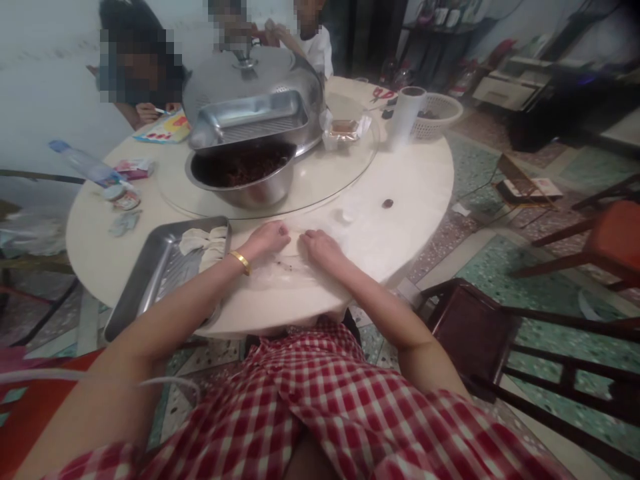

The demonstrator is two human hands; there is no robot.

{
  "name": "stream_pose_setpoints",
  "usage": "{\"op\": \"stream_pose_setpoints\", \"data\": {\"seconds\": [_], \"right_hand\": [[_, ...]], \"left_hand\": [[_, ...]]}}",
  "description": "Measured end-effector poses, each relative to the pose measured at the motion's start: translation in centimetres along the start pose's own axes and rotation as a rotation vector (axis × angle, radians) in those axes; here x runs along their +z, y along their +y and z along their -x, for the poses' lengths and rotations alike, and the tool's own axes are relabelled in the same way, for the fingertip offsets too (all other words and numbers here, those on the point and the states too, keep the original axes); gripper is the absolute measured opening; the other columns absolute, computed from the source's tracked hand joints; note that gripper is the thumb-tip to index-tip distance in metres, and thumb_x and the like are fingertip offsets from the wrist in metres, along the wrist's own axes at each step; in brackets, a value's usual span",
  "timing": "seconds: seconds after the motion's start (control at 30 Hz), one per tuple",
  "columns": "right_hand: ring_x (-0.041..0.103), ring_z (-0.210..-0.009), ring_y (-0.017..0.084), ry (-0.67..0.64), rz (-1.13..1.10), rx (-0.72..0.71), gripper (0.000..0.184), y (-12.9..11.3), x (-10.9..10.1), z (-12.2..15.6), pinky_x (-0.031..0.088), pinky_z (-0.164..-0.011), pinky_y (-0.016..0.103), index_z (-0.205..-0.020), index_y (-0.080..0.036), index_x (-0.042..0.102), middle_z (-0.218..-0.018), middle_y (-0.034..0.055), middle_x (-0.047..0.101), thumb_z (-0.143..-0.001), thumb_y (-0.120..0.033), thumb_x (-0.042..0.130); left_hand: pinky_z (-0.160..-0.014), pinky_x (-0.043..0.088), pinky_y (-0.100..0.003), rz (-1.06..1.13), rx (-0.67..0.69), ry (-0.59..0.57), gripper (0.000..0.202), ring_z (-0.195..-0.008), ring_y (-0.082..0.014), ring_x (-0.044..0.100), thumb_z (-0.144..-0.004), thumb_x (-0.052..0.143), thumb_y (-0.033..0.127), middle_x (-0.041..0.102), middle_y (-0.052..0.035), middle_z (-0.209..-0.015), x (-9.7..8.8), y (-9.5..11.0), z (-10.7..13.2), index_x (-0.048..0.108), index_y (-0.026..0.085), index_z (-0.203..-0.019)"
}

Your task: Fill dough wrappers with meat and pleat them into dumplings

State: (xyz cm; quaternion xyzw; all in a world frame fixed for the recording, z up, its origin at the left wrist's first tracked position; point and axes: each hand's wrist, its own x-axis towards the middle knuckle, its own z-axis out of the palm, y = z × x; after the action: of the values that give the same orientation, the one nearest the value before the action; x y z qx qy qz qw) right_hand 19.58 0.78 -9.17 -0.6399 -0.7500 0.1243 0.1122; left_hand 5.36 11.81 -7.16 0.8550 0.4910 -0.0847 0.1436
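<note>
Between my two hands is a pale, flat piece of dough, close to the near edge of the round table. My left hand, below a gold bracelet, has its fingers curled on the dough's left side. On the right side, the bent fingers of my right hand press together at its edge. A metal tray on my left holds several folded dumplings. Just beyond my hands, a steel bowl contains a dark filling. A small white lump lies right of my right hand.
A glass turntable carries a large domed lid and an upright metal tray. A white roll and a basket stand at right. A bottle lies at left. People sit opposite; a dark chair is right.
</note>
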Motion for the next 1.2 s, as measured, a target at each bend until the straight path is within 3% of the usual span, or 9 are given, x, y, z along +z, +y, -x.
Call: {"op": "stream_pose_setpoints", "data": {"seconds": [0.33,0.47,0.57,0.7,0.87,1.03,1.1,1.2], "right_hand": [[0.057,-0.095,0.024,0.003,0.033,0.135,0.031,0.1,-0.1,-0.1,0.043,-0.074,0.031,-0.11,-0.015,0.06,-0.108,0.0139,0.062,-0.094,-0.015,0.034],[0.057,-0.096,0.025,0.018,0.027,0.112,0.03,0.4,-0.1,0.6,0.042,-0.076,0.033,-0.11,-0.017,0.061,-0.107,0.0119,0.062,-0.097,-0.028,0.036],[0.055,-0.095,0.024,0.041,0.015,0.085,0.027,1.0,0.0,1.3,0.04,-0.077,0.033,-0.107,-0.017,0.062,-0.107,0.0116,0.063,-0.095,-0.028,0.041],[0.053,-0.092,0.024,0.07,-0.004,0.088,0.027,1.3,0.0,1.7,0.038,-0.077,0.033,-0.104,-0.014,0.064,-0.105,0.0127,0.063,-0.094,-0.025,0.042],[0.051,-0.097,0.025,0.169,-0.1,0.01,0.029,-0.6,-0.2,2.6,0.037,-0.086,0.035,-0.105,-0.013,0.066,-0.105,0.0134,0.064,-0.094,-0.024,0.041],[0.054,-0.089,0.02,0.225,-0.41,-0.021,0.033,-4.1,0.2,5.4,0.04,-0.087,0.033,-0.093,-0.014,0.07,-0.089,0.0099,0.066,-0.095,-0.029,0.041],[0.055,-0.081,0.016,0.195,-0.695,0.042,0.031,-5.4,0.4,6.2,0.042,-0.08,0.029,-0.087,-0.016,0.069,-0.082,0.0059,0.066,-0.094,-0.032,0.044],[0.048,-0.056,0.008,-0.013,-1.281,0.258,0.029,-6.5,0.8,6.3,0.04,-0.056,0.022,-0.081,-0.017,0.065,-0.07,-0.0008,0.062,-0.09,-0.04,0.049]], "left_hand": [[-0.067,0.045,-0.029,-0.015,0.095,0.043,0.026,-0.076,-0.0205,0.063,-0.082,0.048,0.031,0.07,-0.0054,-0.085,-0.3,0.4,1.0,0.064,0.02,-0.1],[-0.077,0.045,-0.031,-0.08,0.2,0.052,0.03,-0.09,-0.0226,0.063,-0.085,0.046,0.03,0.068,-0.0073,-0.102,-0.6,-0.1,3.5,0.059,0.02,-0.11],[-0.082,0.045,-0.032,-0.131,0.277,0.0,0.026,-0.096,-0.0231,0.061,-0.085,0.048,0.029,0.065,-0.0076,-0.108,-0.7,-1.3,5.4,0.059,0.02,-0.107],[-0.08,0.045,-0.033,-0.189,0.359,-0.046,0.023,-0.093,-0.0232,0.062,-0.086,0.048,0.029,0.066,-0.0072,-0.099,-0.7,-2.6,7.0,0.059,0.019,-0.104],[-0.076,0.043,-0.035,-0.265,0.457,0.0,0.025,-0.085,-0.0243,0.059,-0.092,0.039,0.023,0.063,-0.01,-0.086,-0.6,-2.4,7.6,0.061,0.016,-0.084],[-0.075,0.042,-0.037,-0.293,0.542,0.164,0.028,-0.083,-0.0243,0.056,-0.095,0.036,0.024,0.059,-0.0116,-0.085,-1.6,-2.2,7.8,0.059,0.015,-0.082],[-0.075,0.043,-0.037,-0.29,0.572,0.224,0.028,-0.082,-0.0236,0.055,-0.095,0.035,0.024,0.06,-0.0109,-0.085,-1.9,-2.1,8.2,0.058,0.015,-0.084],[-0.073,0.042,-0.037,-0.284,0.604,0.25,0.026,-0.082,-0.0232,0.056,-0.096,0.036,0.024,0.063,-0.0108,-0.088,-1.9,-1.7,9.2,0.059,0.015,-0.086]]}}
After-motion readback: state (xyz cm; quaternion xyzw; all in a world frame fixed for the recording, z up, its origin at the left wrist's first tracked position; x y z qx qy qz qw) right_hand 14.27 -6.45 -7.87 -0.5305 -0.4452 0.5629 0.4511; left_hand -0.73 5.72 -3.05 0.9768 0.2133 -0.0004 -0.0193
